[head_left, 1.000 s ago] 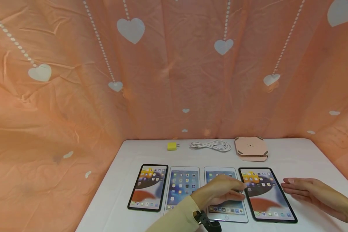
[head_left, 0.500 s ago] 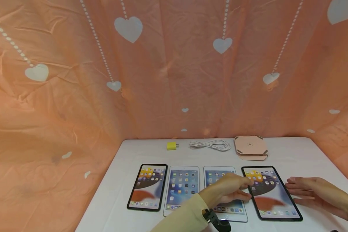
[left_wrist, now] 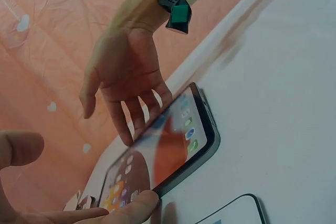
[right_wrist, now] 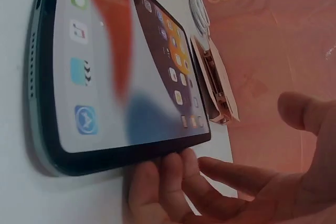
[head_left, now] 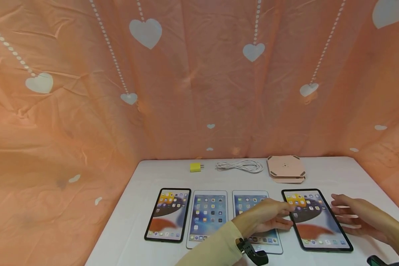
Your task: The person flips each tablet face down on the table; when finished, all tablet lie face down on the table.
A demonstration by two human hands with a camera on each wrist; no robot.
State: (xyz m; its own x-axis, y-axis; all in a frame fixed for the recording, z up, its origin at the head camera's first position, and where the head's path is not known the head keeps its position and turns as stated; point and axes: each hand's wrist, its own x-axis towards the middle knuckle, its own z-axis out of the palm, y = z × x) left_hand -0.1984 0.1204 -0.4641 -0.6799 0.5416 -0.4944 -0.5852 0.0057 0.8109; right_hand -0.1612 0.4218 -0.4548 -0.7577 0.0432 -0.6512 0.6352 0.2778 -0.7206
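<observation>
A black-framed tablet (head_left: 314,221) lies screen up at the right end of a row, its display lit. At its left long side, the fingertips of my left hand (head_left: 268,216) touch the edge, fingers fairly straight. My right hand (head_left: 360,218) stands at the opposite long side, fingers spread and slightly bent, fingertips right at the edge in the right wrist view. Under my left hand and sleeve, a white-framed tablet (head_left: 252,198) is partly hidden. Both thumbs stay raised away from the black-framed tablet.
Left of the hands lie another white tablet (head_left: 208,214) and a smaller black-framed one (head_left: 169,214). Behind the row are a yellow charging plug (head_left: 195,167), a coiled white cable (head_left: 241,166) and a folded pink stand (head_left: 286,167). Orange cloth (head_left: 193,92) hangs around the white table.
The rightmost black-framed tablet has slid to the right, away from the white one beside it. Both hands have shifted right with it, and the right hand's fingers have spread.
</observation>
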